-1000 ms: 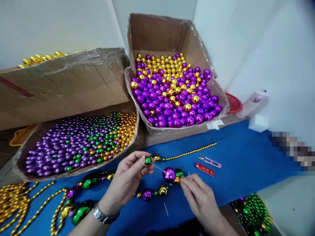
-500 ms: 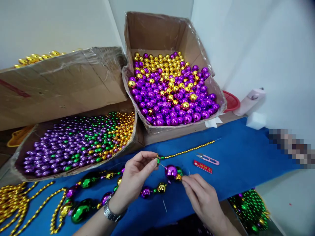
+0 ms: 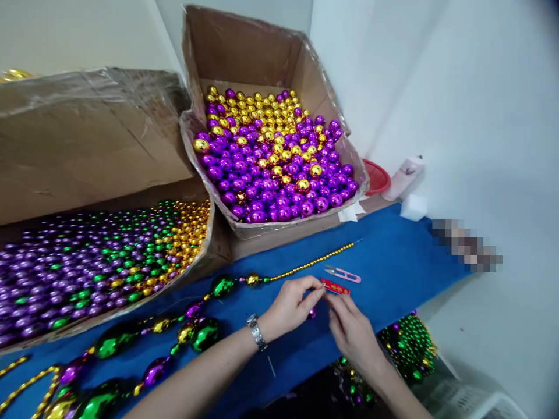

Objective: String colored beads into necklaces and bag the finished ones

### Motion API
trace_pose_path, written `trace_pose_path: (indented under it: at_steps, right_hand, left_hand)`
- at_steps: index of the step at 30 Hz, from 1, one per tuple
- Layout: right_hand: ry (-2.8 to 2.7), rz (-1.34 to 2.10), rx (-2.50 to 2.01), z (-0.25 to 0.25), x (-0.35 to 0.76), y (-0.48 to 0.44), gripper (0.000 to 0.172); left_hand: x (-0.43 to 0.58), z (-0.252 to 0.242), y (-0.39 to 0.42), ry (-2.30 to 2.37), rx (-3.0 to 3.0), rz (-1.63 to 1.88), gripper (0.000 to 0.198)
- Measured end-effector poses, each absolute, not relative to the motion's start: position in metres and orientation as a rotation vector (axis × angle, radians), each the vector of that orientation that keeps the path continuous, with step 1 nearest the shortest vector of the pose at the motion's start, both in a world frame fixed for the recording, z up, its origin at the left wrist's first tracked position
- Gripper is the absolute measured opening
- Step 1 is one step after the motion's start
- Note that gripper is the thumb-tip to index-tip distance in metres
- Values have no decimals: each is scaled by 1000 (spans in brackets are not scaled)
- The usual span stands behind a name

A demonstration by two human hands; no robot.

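Observation:
My left hand (image 3: 293,307), with a metal watch (image 3: 256,331) at its wrist, and my right hand (image 3: 353,330) meet fingertip to fingertip over the blue table. Both pinch closed at the end of a string of beads; the exact bit between the fingertips is too small to make out. A purple bead (image 3: 311,313) shows partly below the left fingers, the rest hidden by the hands. To the left, the strand's large green bead (image 3: 222,286) and gold bead (image 3: 252,280) lead to a run of tiny gold beads (image 3: 312,263).
Pink thread snips (image 3: 344,274) lie beside a red packet (image 3: 336,287) just beyond my fingers. Cardboard boxes of purple and gold balls (image 3: 279,212) and of small mixed beads (image 3: 100,262) stand behind. Beaded strands (image 3: 413,343) fill a container at the right edge below the table.
My left hand has moved right to meet the right hand, fingertips together. The large beads of the strand now lie drawn out further left, and the view has shifted right.

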State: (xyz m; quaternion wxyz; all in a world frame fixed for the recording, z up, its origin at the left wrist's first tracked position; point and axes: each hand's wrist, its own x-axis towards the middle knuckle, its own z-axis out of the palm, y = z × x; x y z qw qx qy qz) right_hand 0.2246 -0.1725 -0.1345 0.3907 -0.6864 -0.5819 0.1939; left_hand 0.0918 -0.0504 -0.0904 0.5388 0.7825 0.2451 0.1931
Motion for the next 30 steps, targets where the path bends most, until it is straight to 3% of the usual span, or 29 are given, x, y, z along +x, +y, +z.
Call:
trace_pose_path:
  at_steps: [8,17,21,27,30]
  right_hand:
    - [-1164,482,-1608,-101,239,-145,18]
    - [-772,340,-1630,-106,325,-124,36]
    - [-642,238,-1756,-122,384,-128,41]
    - [-685,148,-2149,-144,435,-142,25]
    - [-849,43,-2319,-145,431,-135,29]
  left_hand:
    - [113,-91,-48,467,1881,363,23]
    - [124,-102,-34,616,1636,213,33]
    - [119,-99,-28,649,1637,190,32]
    - [112,-83,-22,643,1546,206,30]
    - [111,-76,-23,666,1535,267,30]
